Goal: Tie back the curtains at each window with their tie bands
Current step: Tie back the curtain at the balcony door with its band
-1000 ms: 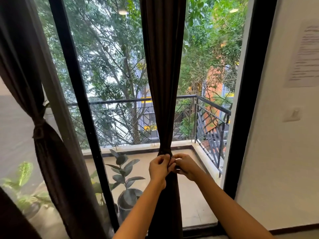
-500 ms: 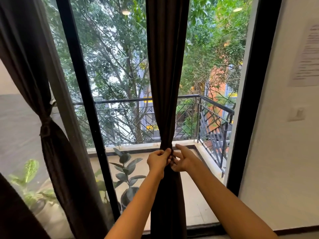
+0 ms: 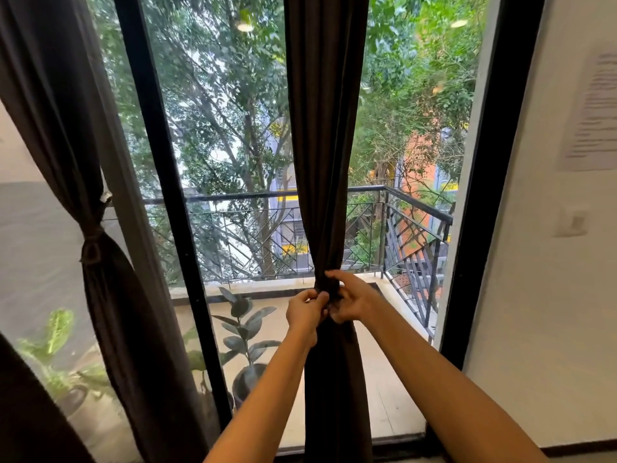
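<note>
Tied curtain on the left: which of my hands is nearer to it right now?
Left. The left hand grips the middle curtain on the side facing the tied curtain; the right hand grips the same gather from the far side.

Daylight comes through tall glass in a black frame [image 3: 160, 162]. Outside is a tiled balcony [image 3: 384, 379] with a black railing [image 3: 250, 196] and a potted plant [image 3: 247, 332], with trees [image 3: 217, 95] and buildings [image 3: 424, 155] beyond. On the right, a white wall [image 3: 551, 312] bears a blurred paper [image 3: 597, 111] and a switch [image 3: 572, 223] above dark skirting [image 3: 581, 446].
</note>
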### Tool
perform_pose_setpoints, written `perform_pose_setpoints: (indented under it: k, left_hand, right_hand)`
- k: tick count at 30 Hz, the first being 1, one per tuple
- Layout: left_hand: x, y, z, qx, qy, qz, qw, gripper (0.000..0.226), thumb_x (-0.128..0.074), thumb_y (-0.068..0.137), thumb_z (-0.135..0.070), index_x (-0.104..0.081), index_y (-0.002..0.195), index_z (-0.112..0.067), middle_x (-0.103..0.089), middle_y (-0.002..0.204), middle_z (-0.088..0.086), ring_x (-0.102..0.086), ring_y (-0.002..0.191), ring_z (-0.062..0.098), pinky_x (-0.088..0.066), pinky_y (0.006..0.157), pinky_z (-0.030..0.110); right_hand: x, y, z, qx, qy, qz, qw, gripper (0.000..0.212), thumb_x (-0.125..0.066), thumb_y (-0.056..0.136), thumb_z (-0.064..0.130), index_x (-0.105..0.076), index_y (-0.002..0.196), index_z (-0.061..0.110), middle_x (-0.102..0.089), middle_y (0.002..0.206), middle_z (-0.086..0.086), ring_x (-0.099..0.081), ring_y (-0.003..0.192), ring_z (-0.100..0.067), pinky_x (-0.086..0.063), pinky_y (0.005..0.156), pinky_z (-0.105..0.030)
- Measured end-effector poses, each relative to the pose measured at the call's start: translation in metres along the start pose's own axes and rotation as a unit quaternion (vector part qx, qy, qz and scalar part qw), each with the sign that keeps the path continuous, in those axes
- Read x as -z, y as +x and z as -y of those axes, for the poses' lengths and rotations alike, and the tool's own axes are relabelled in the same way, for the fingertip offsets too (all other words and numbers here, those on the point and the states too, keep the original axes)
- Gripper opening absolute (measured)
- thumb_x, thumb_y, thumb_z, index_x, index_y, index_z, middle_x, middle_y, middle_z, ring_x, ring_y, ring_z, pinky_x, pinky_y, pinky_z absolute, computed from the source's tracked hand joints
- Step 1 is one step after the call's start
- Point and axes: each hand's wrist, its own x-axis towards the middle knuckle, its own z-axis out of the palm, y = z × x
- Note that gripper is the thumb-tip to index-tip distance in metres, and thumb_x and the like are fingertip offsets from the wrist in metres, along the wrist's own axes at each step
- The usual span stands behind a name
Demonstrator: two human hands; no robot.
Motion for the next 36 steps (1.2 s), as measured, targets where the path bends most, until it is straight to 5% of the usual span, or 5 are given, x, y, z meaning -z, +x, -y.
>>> perform_pose_setpoints:
  k: [5, 10, 14, 19, 36]
  left_hand:
    - [-0.001, 0.002, 0.004, -0.045, 0.025, 0.005, 0.999, 0.005, -0.065, 0.087, -0.005, -0.065, 0.083, -0.006, -0.065, 0.073, 0.01, -0.06, 0.063, 0.016, -0.051, 0.058, 0.022]
    - [0.0, 0.002, 0.006, -0.077, 0.064, -0.008, 0.995, 0.011, -0.069, 0.083, -0.005, -0.065, 0.077, -0.012, -0.067, 0.078, 0.009, -0.063, 0.068, 0.016, -0.054, 0.065, 0.024]
    - [-0.007, 0.001, 0.009, -0.155, 0.137, -0.028, 0.978, 0.019, -0.075, 0.078, -0.011, -0.062, 0.065, -0.009, -0.061, 0.064, 0.007, -0.058, 0.061, 0.018, -0.053, 0.064, 0.033]
    - [-0.016, -0.004, 0.006, -0.208, 0.214, -0.053, 0.953, 0.013, -0.071, 0.08, -0.013, -0.062, 0.072, -0.01, -0.063, 0.069, 0.005, -0.059, 0.065, 0.017, -0.04, 0.055, 0.015]
    - [-0.012, -0.007, 0.043, -0.223, 0.332, -0.028, 0.916, 0.015, -0.063, 0.085, -0.007, -0.054, 0.074, -0.012, -0.06, 0.077, 0.002, -0.054, 0.07, 0.015, -0.029, 0.052, 0.009]
  right_hand:
    - [0.012, 0.0, 0.011, 0.061, -0.072, -0.061, 0.994, 0.01, -0.056, 0.09, 0.01, -0.057, 0.095, 0.001, -0.057, 0.09, -0.015, -0.058, 0.068, -0.019, -0.053, 0.05, -0.023]
    - [0.027, -0.009, 0.026, 0.041, -0.297, -0.1, 0.949, 0.028, -0.052, 0.093, 0.029, -0.051, 0.07, 0.014, -0.051, 0.051, 0.004, -0.038, 0.034, -0.003, -0.031, 0.037, -0.013]
    - [0.019, -0.012, 0.042, 0.016, -0.177, -0.054, 0.983, 0.036, -0.041, 0.097, 0.019, -0.045, 0.061, 0.014, -0.043, 0.035, 0.007, -0.032, 0.024, -0.001, -0.026, 0.028, -0.01]
    - [0.004, -0.008, 0.061, 0.034, -0.074, -0.029, 0.996, 0.035, -0.037, 0.098, 0.015, -0.045, 0.064, 0.012, -0.045, 0.035, 0.006, -0.033, 0.023, 0.0, -0.023, 0.03, -0.008]
    - [0.01, 0.002, 0.062, 0.051, -0.02, -0.047, 0.997, 0.048, -0.038, 0.098, 0.013, -0.051, 0.051, 0.012, -0.038, 0.033, 0.008, -0.029, 0.024, -0.001, -0.022, 0.03, -0.009]
